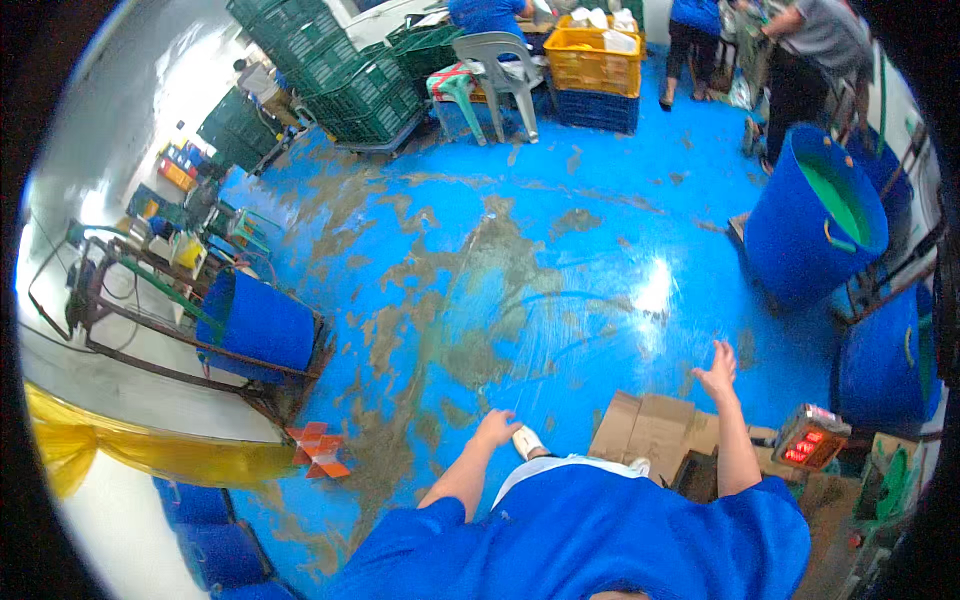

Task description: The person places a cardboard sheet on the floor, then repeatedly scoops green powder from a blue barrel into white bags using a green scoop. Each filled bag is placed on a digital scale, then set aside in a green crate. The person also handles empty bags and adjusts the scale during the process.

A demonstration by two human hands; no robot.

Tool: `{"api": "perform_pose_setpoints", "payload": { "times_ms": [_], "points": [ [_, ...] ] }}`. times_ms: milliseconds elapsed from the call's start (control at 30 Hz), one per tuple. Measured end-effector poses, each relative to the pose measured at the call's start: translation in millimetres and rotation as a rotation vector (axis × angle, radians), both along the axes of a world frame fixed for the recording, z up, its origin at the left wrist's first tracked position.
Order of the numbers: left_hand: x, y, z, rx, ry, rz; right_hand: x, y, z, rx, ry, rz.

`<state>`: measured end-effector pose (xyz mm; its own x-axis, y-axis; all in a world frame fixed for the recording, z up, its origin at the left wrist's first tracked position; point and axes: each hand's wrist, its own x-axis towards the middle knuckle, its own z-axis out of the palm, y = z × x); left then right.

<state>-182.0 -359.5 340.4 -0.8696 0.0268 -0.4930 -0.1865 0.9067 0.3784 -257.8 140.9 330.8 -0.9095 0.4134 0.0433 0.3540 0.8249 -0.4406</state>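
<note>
Okay, two bare hands: right hand [717, 376] between 3 and 4 o'clock, fingers and thumb apart, clamped on nothing; left hand [494, 427] at 6 o'clock, bent, can't tell whether fingers are together or apart. Nearest the right hand is the brown cardboard [655, 428] at 4 o'clock, matte, creased, panels spread at uneven angles on the blue floor [600, 345], which is worn to grey-brown patches; panel count unclear. One display unit [812, 437], boxy with lit red digits, tilted, also near 4, right of the cardboard. Two white shoes, one [527, 441] just beside the left hand. Counting on: three blue tubs between 2 and 3 o'clock, the frontmost [790, 235] green inside; one blue barrel [262, 328] at 9, tipped in a rusty frame. One orange cross-shaped piece [318, 450] between 7 and 8, one yellow sheet [160, 445] at 8. One grey chair [497, 75] and one green stool [455, 88] around 12, orange crate [595, 72] on dark blue crate [597, 111] at 1. Green crates [365, 100] stacked at 11, too many overlaps to count. Four other people: 11, 12, 1 and 2 o'clock.
</note>
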Motion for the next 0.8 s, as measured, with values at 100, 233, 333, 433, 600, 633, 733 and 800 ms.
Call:
{"api": "perform_pose_setpoints", "payload": {
  "times_ms": [100, 233, 333, 433, 600, 633, 733, 800],
  "points": [
    [-26, -59, -5, -0.011, -0.108, -0.013, 8, -27, -33, -0.490, -0.220, -0.045],
    [-150, -154, 50, 0.372, 0.003, 0.268, 18, -91, -52, -0.266, -0.552, 0.229],
    [-254, -178, 114, 0.647, 0.174, 0.370, 39, -135, -4, -0.296, -0.457, -0.033],
    [-317, -183, 169, 0.616, 0.245, 0.210, 29, -160, 53, -0.159, -0.551, -0.109],
    [-415, -262, 196, 0.420, 0.328, -0.091, -89, -186, 44, -0.174, -0.625, -0.525],
    [-424, -289, 191, 0.342, 0.311, -0.110, -111, -195, 33, -0.122, -0.643, -0.456],
    [-385, -366, 143, 0.156, 0.222, -0.067, -197, -252, 6, -0.063, -0.621, -0.475],
    [-326, -408, 104, 0.138, 0.361, -0.366, -264, -308, 6, -0.206, -0.674, -0.224]
  ]
}}
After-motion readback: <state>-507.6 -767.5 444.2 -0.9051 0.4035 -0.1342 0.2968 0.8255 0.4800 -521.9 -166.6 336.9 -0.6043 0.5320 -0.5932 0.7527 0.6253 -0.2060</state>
